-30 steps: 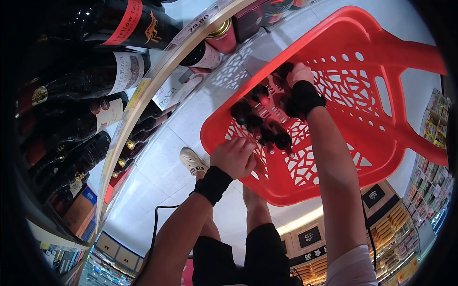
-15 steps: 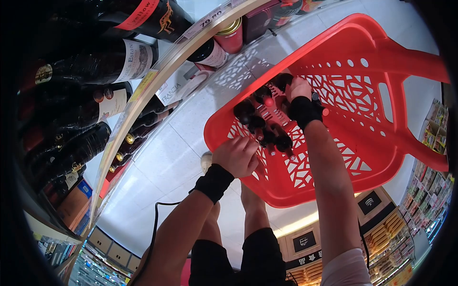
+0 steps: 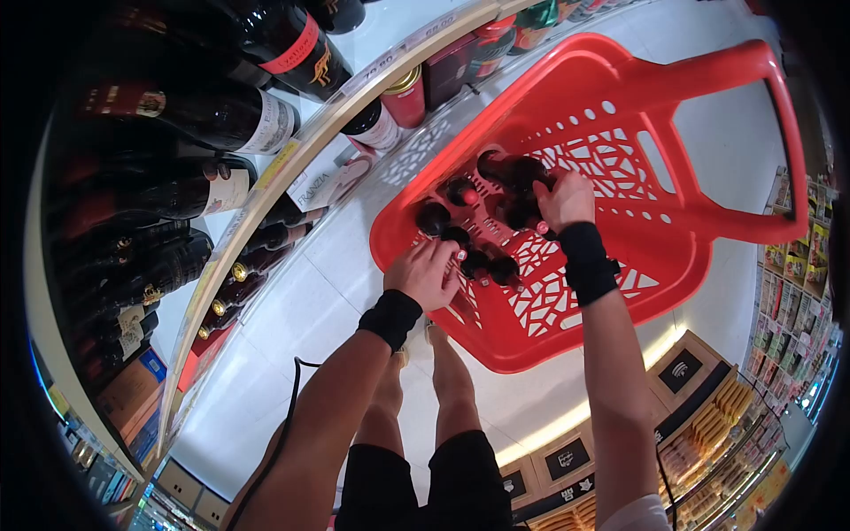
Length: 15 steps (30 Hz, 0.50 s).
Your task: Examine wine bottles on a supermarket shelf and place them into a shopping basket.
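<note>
Several dark bottles with reddish caps stand in the red shopping basket (image 3: 682,265). My right hand (image 3: 569,202) is inside it, with its fingers closed on the end of a dark bottle (image 3: 518,170) that lies tilted toward the back wall. Another bottle (image 3: 521,212) leans just below these fingers. My left hand (image 3: 423,274) reaches over the near left rim, its fingers curled beside a bottle top (image 3: 459,255). Whether they grip that bottle or the basket is hidden. Close by stand two more bottles (image 3: 433,217) (image 3: 503,270).
A curved store shelf (image 3: 274,168) at the left carries several wine bottles (image 3: 199,111) on their sides. Below its edge are a white Franzia box (image 3: 323,184) and a red tin (image 3: 405,97). My legs (image 3: 453,372) stand on the tiled floor. Stocked racks (image 3: 788,292) line the right.
The bottle in my right hand now lies more tilted and more of it shows. That hand has shifted lower. The basket appears further left in view, my left hand staying by its rim.
</note>
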Motion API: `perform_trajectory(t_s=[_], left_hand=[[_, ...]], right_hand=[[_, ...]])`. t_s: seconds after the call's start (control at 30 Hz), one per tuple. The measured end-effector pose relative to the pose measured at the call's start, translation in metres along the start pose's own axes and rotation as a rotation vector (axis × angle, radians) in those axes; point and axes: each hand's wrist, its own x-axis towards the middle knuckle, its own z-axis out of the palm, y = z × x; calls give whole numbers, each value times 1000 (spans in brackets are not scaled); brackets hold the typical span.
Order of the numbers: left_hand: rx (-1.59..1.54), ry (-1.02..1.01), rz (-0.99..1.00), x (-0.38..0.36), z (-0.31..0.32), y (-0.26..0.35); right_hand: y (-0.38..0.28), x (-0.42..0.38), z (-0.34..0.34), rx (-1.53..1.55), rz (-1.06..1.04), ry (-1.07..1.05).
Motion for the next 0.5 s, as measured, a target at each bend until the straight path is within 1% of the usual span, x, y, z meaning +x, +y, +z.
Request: perform_trajectory(t_s=[0.1, 0.13, 0.17, 0.23, 0.27, 0.37, 0.4, 0.43, 0.5], left_hand=[[-54, 21, -56, 6, -10, 11], [-72, -50, -81, 8, -11, 11], [-48, -4, -49, 10, -9, 13], [-1, 85, 16, 15, -13, 23], [-17, 24, -39, 20, -12, 33], [-53, 91, -2, 35, -28, 84], [-86, 95, -14, 40, -27, 99], [-119, 126, 13, 42, -29, 113], [-76, 105, 179, 40, -35, 131]], right_hand=[[1, -46, -40, 170, -11, 120], [2, -60, -54, 212, -32, 149], [2, -75, -67, 255, -53, 173], [-7, -110, -99, 320, -20, 210], [-9, -127, -113, 321, -23, 205], [-10, -171, -145, 330, -59, 184], [-12, -186, -156, 365, -51, 210], [-15, -199, -166, 384, -63, 203], [-19, -224, -185, 409, -53, 151]])
